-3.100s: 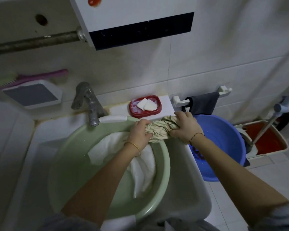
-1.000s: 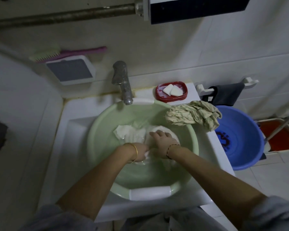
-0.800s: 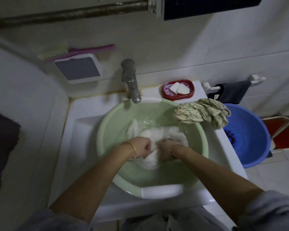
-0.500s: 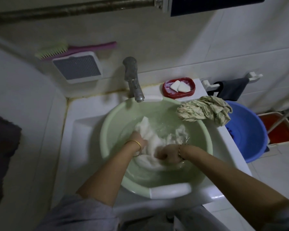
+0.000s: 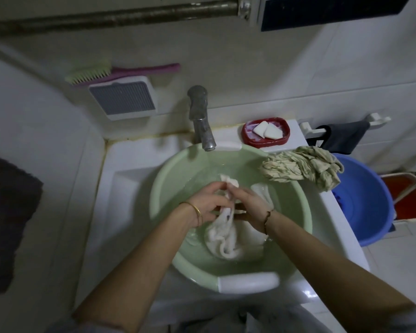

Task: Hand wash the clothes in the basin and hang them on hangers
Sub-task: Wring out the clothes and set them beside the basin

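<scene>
Both hands now meet above the water in the green basin [image 5: 159, 188], where half a second ago they were down in it, the right one under the surface. The left hand [image 5: 208, 204] pinches a bunched fold of the white garment [image 5: 222, 236] with curled fingers, and the right hand [image 5: 249, 204] grips the same fold from the other side, fingertips touching the left hand's. A small tuft of the cloth pokes up just beyond the fingertips; before, that end lay spread on the water. The rest of the garment hangs down from the hands toward the person and trails into the water below the wrists, with another part floating just right of the right hand.

The wrung beige garment [image 5: 300, 168] lies as it did, beyond and to the right of the right hand, draped over the basin rim and the edge of the sink [image 5: 130, 164]. The red soap dish [image 5: 265, 133] with its two white pieces sits farther beyond, on the counter, and the faucet [image 5: 199, 118] stands beyond the hands with its spout over the far rim; neither has shifted. The blue basin [image 5: 368, 200] rests on the floor well to the right of the right hand, and a dark cloth [image 5: 344, 138] hangs on the wall bar above it. Beyond and left of the left hand, a green-and-pink brush [image 5: 111, 72] lies atop a white wall box [image 5: 124, 99].
</scene>
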### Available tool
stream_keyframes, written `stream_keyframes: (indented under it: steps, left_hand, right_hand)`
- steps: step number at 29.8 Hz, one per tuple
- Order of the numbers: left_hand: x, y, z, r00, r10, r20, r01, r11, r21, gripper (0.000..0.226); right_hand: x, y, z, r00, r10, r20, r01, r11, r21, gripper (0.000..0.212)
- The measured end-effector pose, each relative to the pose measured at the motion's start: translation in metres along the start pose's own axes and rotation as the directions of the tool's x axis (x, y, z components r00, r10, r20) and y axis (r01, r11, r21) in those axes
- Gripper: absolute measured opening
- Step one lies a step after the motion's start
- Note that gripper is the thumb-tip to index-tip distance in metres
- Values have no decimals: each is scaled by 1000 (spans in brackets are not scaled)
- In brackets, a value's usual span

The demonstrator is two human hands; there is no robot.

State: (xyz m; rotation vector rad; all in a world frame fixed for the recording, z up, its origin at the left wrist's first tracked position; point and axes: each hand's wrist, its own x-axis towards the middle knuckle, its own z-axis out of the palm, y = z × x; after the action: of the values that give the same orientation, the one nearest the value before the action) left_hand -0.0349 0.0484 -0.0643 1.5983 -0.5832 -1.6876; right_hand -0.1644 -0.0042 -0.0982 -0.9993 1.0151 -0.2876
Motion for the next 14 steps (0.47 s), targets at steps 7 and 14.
stream_keyframes:
  steps: [7,14]
  left_hand:
    - [-10,-2,-10,978,93,-187,-59,982,177,27]
    - [-30,17,-26,984,161,-73,-95,832,546,23]
  right_hand:
    - [2,3,-7,994,-107,-10,107,984,144,15]
    - [0,-18,-23,995,-96,-31,94,994,-51,38]
